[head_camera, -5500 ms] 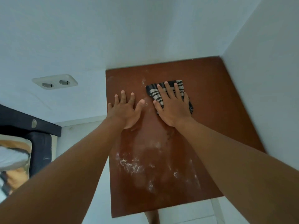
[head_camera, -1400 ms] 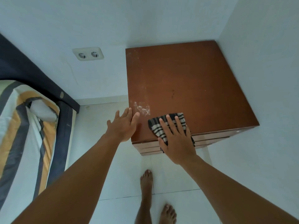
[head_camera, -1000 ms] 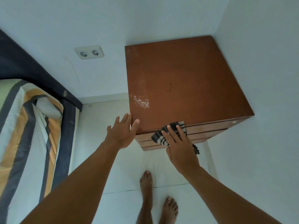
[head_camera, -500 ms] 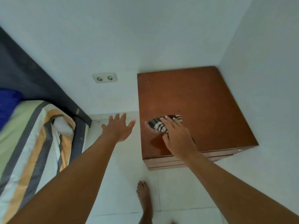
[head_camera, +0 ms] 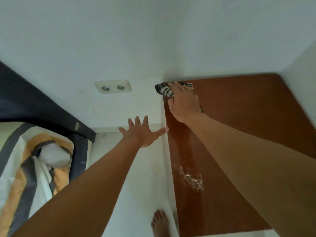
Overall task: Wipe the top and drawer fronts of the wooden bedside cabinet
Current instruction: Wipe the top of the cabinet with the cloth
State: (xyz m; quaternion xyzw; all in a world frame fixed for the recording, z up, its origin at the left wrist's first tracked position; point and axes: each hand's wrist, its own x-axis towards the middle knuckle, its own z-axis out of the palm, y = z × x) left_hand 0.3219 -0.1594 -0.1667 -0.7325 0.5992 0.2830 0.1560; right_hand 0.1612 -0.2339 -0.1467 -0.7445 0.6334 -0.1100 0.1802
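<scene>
At 5 o'clock a white residue patch (head_camera: pixel 194 181) sits on the cabinet top (head_camera: pixel 248 117). The left hand (head_camera: pixel 142 132), fingers spread, hovers off its edge; the right hand (head_camera: pixel 183 102) presses the striped cloth (head_camera: pixel 165 89) flat at the 12 o'clock corner (already overhanging). Pushed further it could slip off. At 11 o'clock a wall socket (head_camera: pixel 112 86); at 9 o'clock the bed (head_camera: pixel 30 168).

The cloth (head_camera: pixel 168 89) lies on the cabinet top's (head_camera: pixel 239 127) far-left corner, wall socket (head_camera: pixel 113 86) to its left.
</scene>
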